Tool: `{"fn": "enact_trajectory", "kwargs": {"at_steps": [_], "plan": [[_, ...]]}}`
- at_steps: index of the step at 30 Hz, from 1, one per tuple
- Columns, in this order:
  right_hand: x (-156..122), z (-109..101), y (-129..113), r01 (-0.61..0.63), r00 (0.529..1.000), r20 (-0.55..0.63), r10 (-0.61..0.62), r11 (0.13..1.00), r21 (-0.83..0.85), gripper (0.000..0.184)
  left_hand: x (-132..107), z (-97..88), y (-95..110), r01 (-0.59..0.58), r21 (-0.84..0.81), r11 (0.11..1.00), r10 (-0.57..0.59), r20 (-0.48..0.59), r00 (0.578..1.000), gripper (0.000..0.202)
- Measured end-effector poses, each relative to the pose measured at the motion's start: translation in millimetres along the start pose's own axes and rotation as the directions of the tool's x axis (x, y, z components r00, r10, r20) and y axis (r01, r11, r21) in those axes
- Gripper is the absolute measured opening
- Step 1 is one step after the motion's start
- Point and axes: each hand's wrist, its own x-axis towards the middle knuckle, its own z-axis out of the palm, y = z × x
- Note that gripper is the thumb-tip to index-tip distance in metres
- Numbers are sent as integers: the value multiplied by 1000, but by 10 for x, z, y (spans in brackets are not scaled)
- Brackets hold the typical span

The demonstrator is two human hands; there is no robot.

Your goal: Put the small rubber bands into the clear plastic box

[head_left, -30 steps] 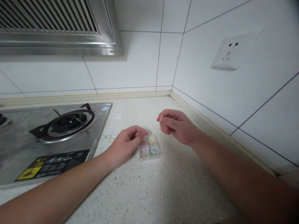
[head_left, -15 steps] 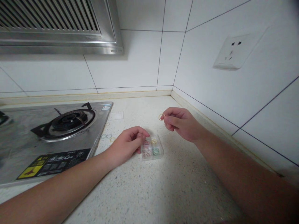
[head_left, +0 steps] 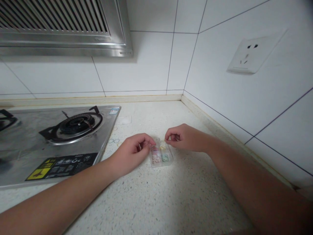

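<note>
A small clear plastic box [head_left: 161, 156] with compartments of coloured rubber bands lies on the speckled counter [head_left: 171, 195]. My left hand [head_left: 132, 153] rests curled against the box's left side, fingertips touching its edge. My right hand [head_left: 184, 138] is just behind the box's far right corner, thumb and forefinger pinched on a small yellow rubber band [head_left: 166, 141] held right above the box. A few loose rubber bands [head_left: 113, 141] lie on the counter near the stove edge.
A steel gas stove [head_left: 56, 143] with a black burner [head_left: 77, 124] fills the left. A range hood [head_left: 63, 27] hangs above it. White tiled walls meet in a corner behind; a wall socket [head_left: 251, 54] is at the right. A clear lid [head_left: 123, 120] lies further back.
My right hand has come down from above the counter to the far edge of the box, still pinching the yellow band. My left hand has stayed against the box.
</note>
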Motion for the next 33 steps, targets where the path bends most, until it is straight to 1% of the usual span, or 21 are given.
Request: {"fn": "enact_trajectory", "kwargs": {"at_steps": [2,5,8,10,12,13,14,16,18,20,21,23,26,30,33], "plan": [[0,-3,-16,11,1000,2,-11,1000,-20,16,-12,-42,12,-35,90,995,37,-17,999,16],[-1,-5,-41,36,999,11,-36,999,-26,16,-17,-85,16,-69,180,981,76,-33,997,17],[-3,-5,-60,36,999,19,-36,999,-1,18,-20,-131,16,-116,316,942,127,-16,992,17],[-3,-6,-66,25,1000,-4,-25,1000,11,19,-32,-188,33,-196,445,874,191,57,980,17],[-1,-9,-64,13,999,-39,-13,1000,15,19,-50,-277,66,-305,559,771,261,160,952,17],[1,-11,-60,9,998,-55,-8,1000,16,19,-60,-333,86,-349,599,720,296,190,936,17],[4,-13,-53,5,998,-71,-3,1000,20,19,-68,-395,105,-373,631,681,329,192,925,17],[9,-15,-34,-1,995,-102,5,999,32,19,-78,-534,132,-357,678,643,383,119,916,18],[12,-15,-12,6,992,-129,-1,999,36,21,-76,-679,137,-305,726,616,407,38,913,19],[15,-14,9,17,989,-149,-13,999,29,23,-66,-812,120,-268,775,573,410,12,912,18],[16,-14,19,21,988,-154,-17,1000,22,24,-60,-870,106,-259,787,560,401,16,916,18],[18,-17,36,17,987,-158,-16,1000,3,23,-51,-959,76,-265,772,577,387,28,922,19],[22,-24,57,-1,988,-157,-4,1000,-29,21,-40,-1040,32,-260,763,592,349,49,936,21],[29,-31,79,-18,990,-144,9,998,-63,21,-23,-1116,-38,-243,804,543,238,131,962,23],[35,-32,92,-14,991,-134,2,995,-94,20,-6,-1172,-113,-226,804,551,126,187,974,22]]}}
